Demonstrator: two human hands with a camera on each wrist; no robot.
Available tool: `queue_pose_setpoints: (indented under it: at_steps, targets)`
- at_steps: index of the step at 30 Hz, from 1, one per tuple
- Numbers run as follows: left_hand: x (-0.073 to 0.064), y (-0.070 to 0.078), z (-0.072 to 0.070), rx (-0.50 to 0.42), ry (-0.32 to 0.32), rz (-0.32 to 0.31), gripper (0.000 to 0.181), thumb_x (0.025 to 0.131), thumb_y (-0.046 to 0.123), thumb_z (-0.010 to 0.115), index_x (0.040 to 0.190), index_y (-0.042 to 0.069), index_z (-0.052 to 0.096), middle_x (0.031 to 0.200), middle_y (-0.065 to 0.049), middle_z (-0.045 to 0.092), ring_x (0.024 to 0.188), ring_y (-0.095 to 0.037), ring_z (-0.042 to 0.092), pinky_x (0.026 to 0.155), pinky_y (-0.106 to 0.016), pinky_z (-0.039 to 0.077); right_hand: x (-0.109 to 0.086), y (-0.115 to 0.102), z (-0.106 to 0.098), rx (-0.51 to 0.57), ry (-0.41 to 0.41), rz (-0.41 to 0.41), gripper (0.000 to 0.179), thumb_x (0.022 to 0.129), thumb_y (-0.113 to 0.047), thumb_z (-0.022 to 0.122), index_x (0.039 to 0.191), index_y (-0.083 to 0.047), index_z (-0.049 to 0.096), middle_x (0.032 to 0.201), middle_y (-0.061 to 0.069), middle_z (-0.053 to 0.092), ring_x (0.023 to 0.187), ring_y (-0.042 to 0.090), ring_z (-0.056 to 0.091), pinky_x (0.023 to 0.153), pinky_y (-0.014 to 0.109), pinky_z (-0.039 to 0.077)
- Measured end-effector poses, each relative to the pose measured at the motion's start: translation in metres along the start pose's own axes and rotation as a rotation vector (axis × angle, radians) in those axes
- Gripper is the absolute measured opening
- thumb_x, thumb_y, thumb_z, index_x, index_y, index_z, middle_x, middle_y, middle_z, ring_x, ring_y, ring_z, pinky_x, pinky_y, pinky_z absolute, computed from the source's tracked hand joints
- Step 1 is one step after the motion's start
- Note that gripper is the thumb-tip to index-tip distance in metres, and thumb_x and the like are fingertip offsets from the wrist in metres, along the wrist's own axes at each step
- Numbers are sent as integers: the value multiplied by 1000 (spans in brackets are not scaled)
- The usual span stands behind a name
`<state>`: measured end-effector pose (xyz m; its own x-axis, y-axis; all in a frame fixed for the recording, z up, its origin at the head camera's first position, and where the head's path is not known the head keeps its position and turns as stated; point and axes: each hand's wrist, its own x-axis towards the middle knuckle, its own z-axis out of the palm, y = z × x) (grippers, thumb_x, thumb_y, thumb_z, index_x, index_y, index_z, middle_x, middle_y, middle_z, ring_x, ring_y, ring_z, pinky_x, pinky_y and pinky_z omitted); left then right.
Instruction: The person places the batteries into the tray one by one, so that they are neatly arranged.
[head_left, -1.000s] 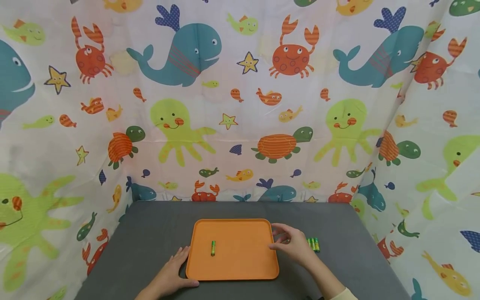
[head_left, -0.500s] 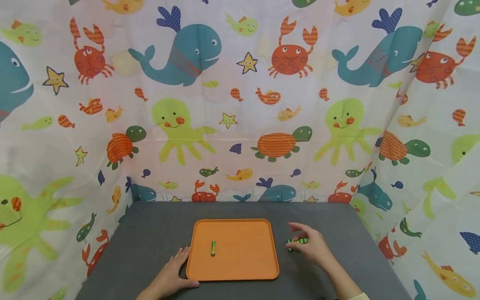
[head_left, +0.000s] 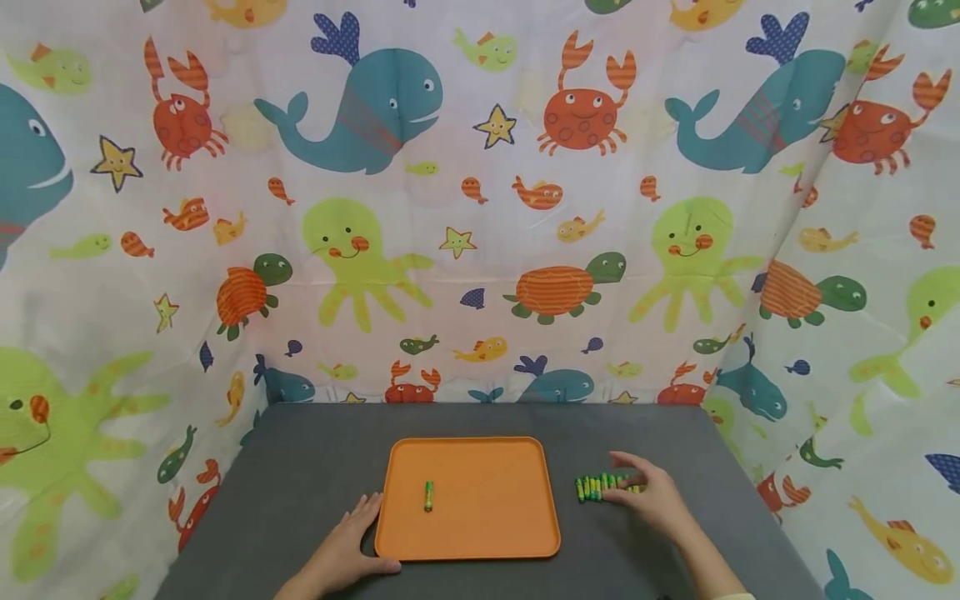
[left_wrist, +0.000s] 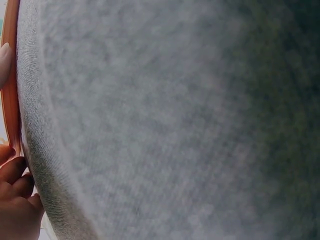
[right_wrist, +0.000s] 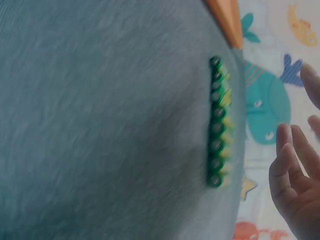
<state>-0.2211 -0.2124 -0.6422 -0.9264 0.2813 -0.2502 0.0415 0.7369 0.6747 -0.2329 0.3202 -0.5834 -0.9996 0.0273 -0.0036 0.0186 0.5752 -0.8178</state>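
Observation:
My left hand (head_left: 341, 546) rests against the left side of an orange tray (head_left: 495, 508), with its fingers along the rim and its thumb at the near left corner. One green and yellow battery (head_left: 428, 497) lies on the tray, left of its middle. To the tray's right, several matching batteries (head_left: 591, 488) lie side by side in a row. My right hand (head_left: 658, 498) hovers over the right end of that row, thumb and fingers apart, covering part of it in the head view. In the right wrist view, the whole row of batteries (right_wrist: 217, 125) shows, away from the right hand (right_wrist: 300, 195).
Tray and batteries lie on a dark grey table (head_left: 322, 450). A white curtain (head_left: 465, 233) printed with sea animals stands behind the table and along both sides.
My right hand has moved rightward from the tray's right edge to above the row's right end, uncovering the left part of the row. The left hand and tray have stayed put.

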Motion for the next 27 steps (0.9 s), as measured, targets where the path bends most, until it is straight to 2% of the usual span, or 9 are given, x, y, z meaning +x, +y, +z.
queue_pose_setpoints:
  at_steps: [5, 10, 19, 27]
  targets:
    - [2, -5, 5, -24, -16, -16, 122, 70, 63, 83, 161, 7, 24, 166, -20, 24, 153, -46, 14, 119, -72, 11, 4, 20, -8, -98, 3, -39, 72, 78, -18, 88, 142, -9, 57, 138, 22, 59, 104, 34, 63, 71, 32, 53]
    - [3, -4, 3, -34, -11, -25, 122, 70, 63, 84, 161, 7, 25, 166, -19, 24, 154, -45, 14, 120, -71, 11, 7, 32, -12, -183, -1, -29, 76, 74, -11, 90, 143, -8, 57, 137, 22, 59, 102, 34, 58, 71, 33, 48]
    - [1, 3, 0, -22, -6, -10, 122, 71, 62, 84, 161, 7, 24, 166, -19, 24, 154, -45, 14, 120, -70, 11, 15, 42, -10, -191, -4, 40, 77, 71, -5, 90, 141, -5, 58, 111, 18, 66, 88, 25, 63, 67, 34, 50]
    - [2, 0, 1, -19, -5, -8, 122, 71, 62, 84, 161, 7, 24, 166, -19, 24, 154, -45, 15, 119, -71, 12, 19, 51, -9, -204, -2, 98, 65, 74, 1, 85, 135, -3, 63, 95, 12, 67, 83, 21, 62, 69, 37, 51]
